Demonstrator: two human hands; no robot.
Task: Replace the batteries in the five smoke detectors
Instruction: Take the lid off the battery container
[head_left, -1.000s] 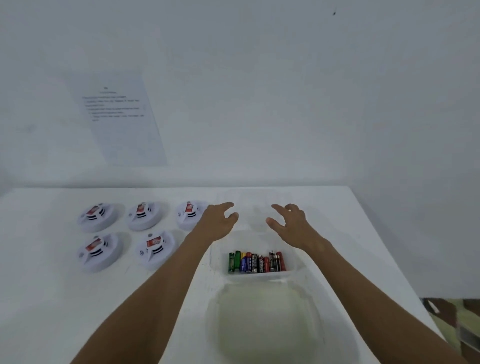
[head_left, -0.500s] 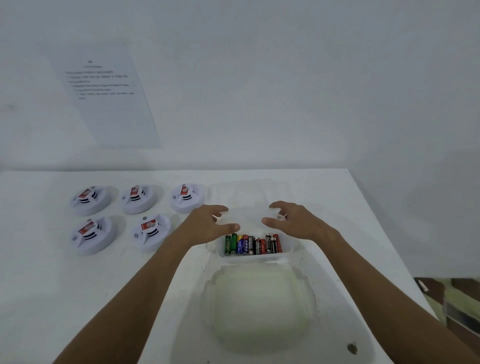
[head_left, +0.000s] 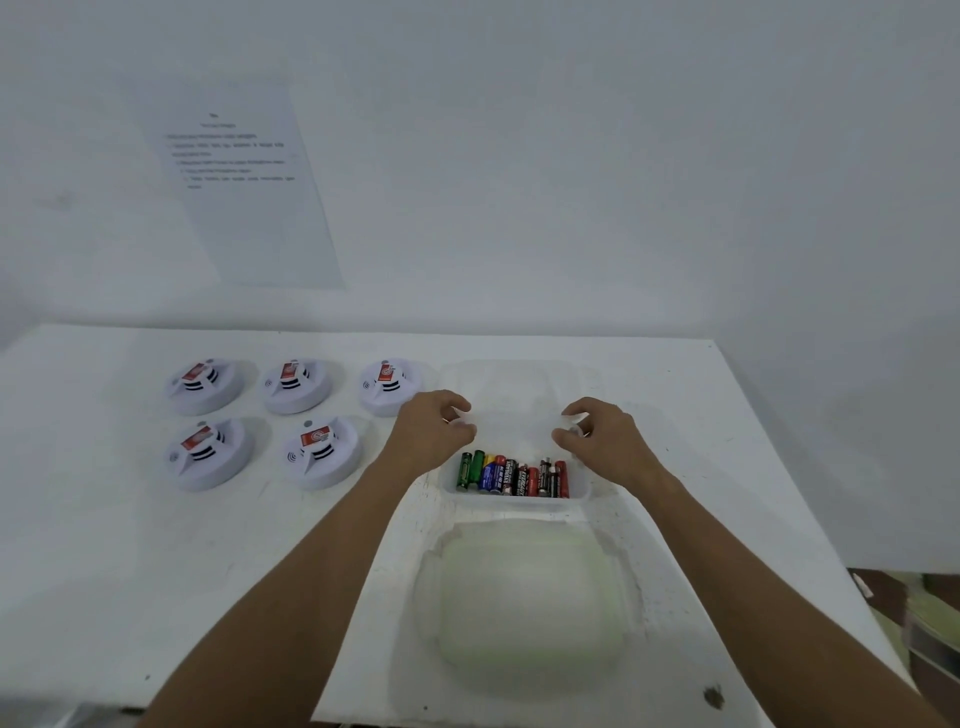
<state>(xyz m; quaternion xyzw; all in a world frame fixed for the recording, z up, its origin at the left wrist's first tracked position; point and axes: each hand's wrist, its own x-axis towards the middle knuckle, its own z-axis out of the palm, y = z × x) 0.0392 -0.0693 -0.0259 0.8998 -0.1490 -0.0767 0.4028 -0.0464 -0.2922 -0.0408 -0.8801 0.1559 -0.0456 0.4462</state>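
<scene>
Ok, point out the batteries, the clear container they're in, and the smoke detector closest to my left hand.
batteries (head_left: 511, 475), head view, middle of the row.
clear container (head_left: 581, 491), head view, near right corner of its rim.
smoke detector (head_left: 387, 387), head view, its top face.

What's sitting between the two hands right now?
In the head view, the clear plastic container spans the gap between the left hand and right hand; each grips a side. The batteries lie in its near end.

I'm in a bare, staged test room, not a lived-in home: plain white walls (head_left: 571, 156), a white table (head_left: 78, 545) pushed into the corner, a printed instruction sheet (head_left: 249, 182) taped up, and 5 smoke detectors (head_left: 322, 452) in 2 rows.
</scene>
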